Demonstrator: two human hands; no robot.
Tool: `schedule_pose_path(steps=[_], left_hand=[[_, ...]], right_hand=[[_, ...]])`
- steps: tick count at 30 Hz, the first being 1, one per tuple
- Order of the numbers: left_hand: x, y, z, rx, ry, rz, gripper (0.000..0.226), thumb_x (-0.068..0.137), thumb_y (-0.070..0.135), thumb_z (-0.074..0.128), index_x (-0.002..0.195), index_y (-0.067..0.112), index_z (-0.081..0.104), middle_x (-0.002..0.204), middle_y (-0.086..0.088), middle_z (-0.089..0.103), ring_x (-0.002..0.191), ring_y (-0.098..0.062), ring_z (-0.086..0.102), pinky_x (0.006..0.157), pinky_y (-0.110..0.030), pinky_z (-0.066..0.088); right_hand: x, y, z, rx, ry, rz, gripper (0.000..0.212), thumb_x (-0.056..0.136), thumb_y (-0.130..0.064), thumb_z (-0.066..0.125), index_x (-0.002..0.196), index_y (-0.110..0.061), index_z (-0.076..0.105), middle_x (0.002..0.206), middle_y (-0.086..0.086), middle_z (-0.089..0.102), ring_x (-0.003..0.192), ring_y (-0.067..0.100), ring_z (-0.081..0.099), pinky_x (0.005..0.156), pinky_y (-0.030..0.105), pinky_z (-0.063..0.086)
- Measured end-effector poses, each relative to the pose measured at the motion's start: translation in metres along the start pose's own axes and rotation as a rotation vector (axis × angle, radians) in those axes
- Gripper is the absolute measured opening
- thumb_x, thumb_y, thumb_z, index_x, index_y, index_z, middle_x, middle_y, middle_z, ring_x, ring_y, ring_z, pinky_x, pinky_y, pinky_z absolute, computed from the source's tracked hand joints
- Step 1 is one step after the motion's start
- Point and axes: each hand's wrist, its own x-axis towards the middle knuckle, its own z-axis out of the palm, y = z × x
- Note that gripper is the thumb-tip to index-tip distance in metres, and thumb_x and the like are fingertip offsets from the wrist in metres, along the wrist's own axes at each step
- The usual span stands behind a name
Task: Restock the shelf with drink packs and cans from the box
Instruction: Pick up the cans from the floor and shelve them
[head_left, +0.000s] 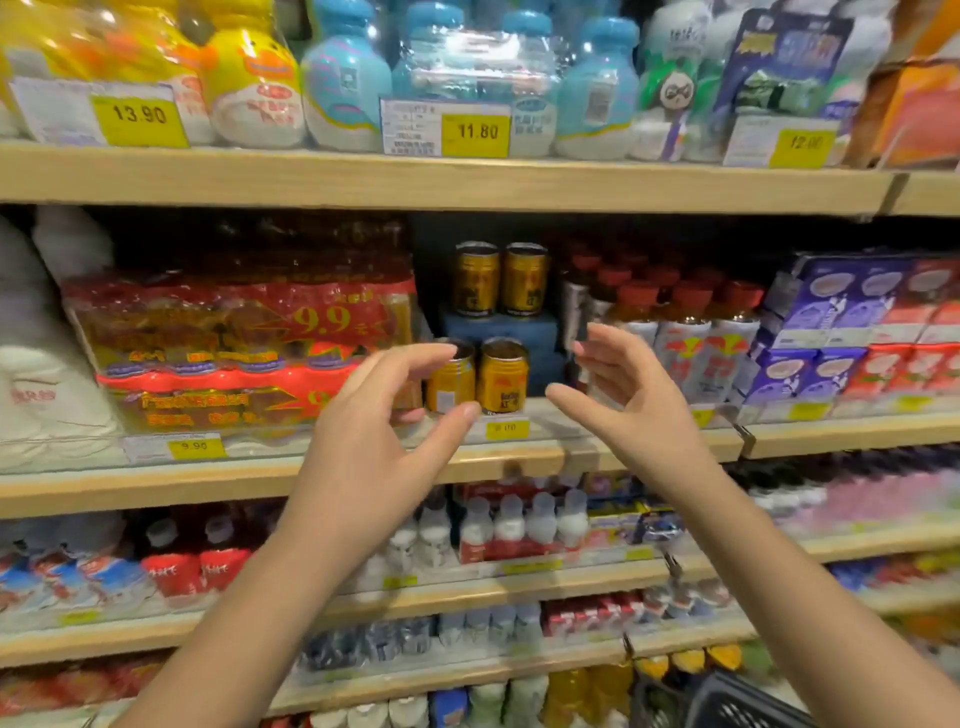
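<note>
Two gold cans (502, 375) stand at the front of the middle shelf (519, 457). Two more gold cans (500, 279) stand behind and higher, on a blue box (501, 327). My left hand (374, 415) hovers just left of the front cans, fingers curled apart, holding nothing; its fingertips partly cover the leftmost can. My right hand (623, 395) is raised to the right of the cans, open and apart from them. A red and yellow wrapped drink pack (244, 353) fills the shelf to the left of the cans.
Red-capped bottles (670, 332) stand right of the cans, purple and red cartons (857, 332) further right. Blue and yellow bottle packs (467, 78) sit on the top shelf. Lower shelves hold small white bottles (519, 525). A dark basket (727, 701) is at the bottom right.
</note>
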Motion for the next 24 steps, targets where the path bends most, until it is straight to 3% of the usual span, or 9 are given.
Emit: schedule_pose_path(steps=[4,9,12,17,24], left_hand=[[-0.017,-0.005,0.045,-0.129,-0.135,0.000,0.041,0.089,0.036,0.069,0.128,0.035,0.058,0.125,0.019,0.058,0.120,0.005,0.054,0.091,-0.025,0.055],[-0.063,-0.028,0.116,-0.250,-0.356,-0.132,0.043,0.088,0.038,0.071,0.128,0.040,0.057,0.126,0.019,0.056,0.111,0.005,0.059,0.083,-0.012,0.051],[-0.104,-0.057,0.163,-0.213,-0.458,-0.171,0.045,0.087,0.037,0.073,0.130,0.035,0.058,0.125,0.017,0.058,0.114,0.003,0.058,0.090,-0.023,0.054],[-0.198,-0.119,0.235,-0.203,-0.662,-0.421,0.047,0.087,0.040,0.073,0.131,0.039,0.054,0.131,0.016,0.055,0.116,0.006,0.054,0.095,-0.032,0.053],[-0.357,-0.260,0.347,-0.129,-0.766,-0.672,0.051,0.082,0.038,0.080,0.127,0.036,0.057,0.130,0.013,0.058,0.117,0.000,0.057,0.097,-0.038,0.052]], right_hand=[[-0.066,0.014,-0.026,0.013,0.063,0.030,0.071,0.083,-0.039,0.079,0.146,-0.027,0.049,0.134,-0.010,0.063,0.125,0.003,0.060,0.104,0.026,0.050],[-0.157,0.072,-0.038,-0.012,0.168,0.177,0.063,0.084,-0.030,0.079,0.141,-0.023,0.053,0.128,-0.002,0.067,0.122,0.015,0.064,0.104,0.040,0.052],[-0.208,0.127,-0.034,-0.022,0.191,0.310,0.064,0.083,-0.028,0.081,0.141,-0.024,0.054,0.128,0.000,0.068,0.122,0.017,0.065,0.105,0.046,0.051],[-0.289,0.233,-0.015,-0.060,0.171,0.555,0.068,0.078,-0.051,0.080,0.139,-0.031,0.056,0.122,-0.013,0.068,0.118,0.008,0.064,0.105,0.043,0.051],[-0.388,0.418,0.050,-0.034,0.105,0.756,0.063,0.083,-0.031,0.083,0.139,-0.028,0.056,0.125,-0.008,0.066,0.115,0.004,0.064,0.101,0.031,0.052]])
